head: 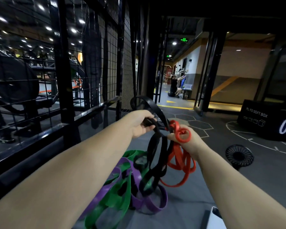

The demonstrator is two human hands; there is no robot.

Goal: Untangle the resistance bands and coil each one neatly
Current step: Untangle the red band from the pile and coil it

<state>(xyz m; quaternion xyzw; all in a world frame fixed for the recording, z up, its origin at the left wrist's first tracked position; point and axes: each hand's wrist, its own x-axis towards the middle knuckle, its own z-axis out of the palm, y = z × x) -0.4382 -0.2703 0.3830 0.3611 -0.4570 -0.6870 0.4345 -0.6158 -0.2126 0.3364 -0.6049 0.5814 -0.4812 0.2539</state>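
Four bands: one tangle, running from the grey floor up to both hands.
Green band: nearest and lowest, lying on the floor, interlaced with the purple.
Purple band: on the floor, woven through the green, with black loops crossing it.
Black band: hangs from the left hand into the pile; one loop arcs above that hand.
Red band: hangs from the right hand, just beside the black, lower loops down at the floor.
Left hand grip: fingers curled round the black band.
Right hand grip: closed on the red band, small red loops wound over the fingers.
Fan: small, black, on the floor right of the bands, apart from them.
Box: black, white lettering, far right.
Fence: black wire mesh, left side.
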